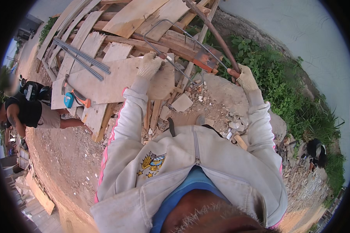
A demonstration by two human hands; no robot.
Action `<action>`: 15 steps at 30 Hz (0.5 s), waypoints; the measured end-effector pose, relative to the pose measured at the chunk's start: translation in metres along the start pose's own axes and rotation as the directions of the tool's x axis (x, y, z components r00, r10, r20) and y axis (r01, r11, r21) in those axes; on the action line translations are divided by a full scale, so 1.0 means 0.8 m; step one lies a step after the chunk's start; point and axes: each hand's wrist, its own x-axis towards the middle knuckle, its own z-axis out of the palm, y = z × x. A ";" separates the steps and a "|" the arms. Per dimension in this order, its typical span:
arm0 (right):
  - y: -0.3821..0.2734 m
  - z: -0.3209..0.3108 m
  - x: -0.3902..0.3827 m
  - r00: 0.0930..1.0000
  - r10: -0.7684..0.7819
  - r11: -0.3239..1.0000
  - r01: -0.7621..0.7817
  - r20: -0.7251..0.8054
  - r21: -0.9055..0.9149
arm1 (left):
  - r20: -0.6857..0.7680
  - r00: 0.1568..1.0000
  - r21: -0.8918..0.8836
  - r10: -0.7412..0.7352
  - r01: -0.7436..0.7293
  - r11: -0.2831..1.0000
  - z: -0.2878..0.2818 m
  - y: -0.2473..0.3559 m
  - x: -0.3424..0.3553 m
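Observation:
My left hand (pixel 149 65), in a pale knit glove, closes around a thin steel rod (pixel 188 77) bent into an angular loop. Above the boards, the rod runs from that hand past a rusty orange-brown block (pixel 206 60) fixed on a timber. My right hand (pixel 246 79), gloved too, grips the lower end of a long brown bar (pixel 216 34) that slants up past the block's right side. Left of my left hand, a claw hammer (pixel 77 94) with an orange and black handle lies on a board, with a blue tape measure (pixel 69 100) against it.
Several straight grey rods (pixel 83 58) lie on the stacked wooden planks (pixel 93 81). Rubble (pixel 182 103) covers the ground before me. Green plants (pixel 272 73) grow along a pale wall (pixel 319 46) on the right. Another person (pixel 31 112) bends over at the left.

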 end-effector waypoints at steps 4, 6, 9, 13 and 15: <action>0.005 -0.001 0.027 0.998 0.005 1.000 -0.006 0.068 0.020 | -0.164 0.981 0.161 0.105 -0.078 0.984 -0.001 -0.016 0.006; 0.015 0.007 0.033 0.998 0.011 1.000 -0.011 0.065 0.000 | -0.247 0.933 0.463 0.262 -0.124 0.877 0.008 -0.010 0.013; 0.013 0.006 0.036 0.996 0.037 0.998 -0.041 0.081 0.050 | -0.225 0.926 0.665 0.304 -0.082 0.743 0.020 0.003 0.035; -0.006 0.013 0.031 0.995 0.039 0.991 -0.051 0.096 0.126 | -0.092 0.826 0.772 0.557 -0.294 0.564 0.036 -0.008 0.087; -0.008 0.020 0.038 0.995 0.043 0.992 -0.053 0.085 0.115 | -0.077 0.811 0.760 0.580 -0.329 0.561 0.038 -0.006 0.112</action>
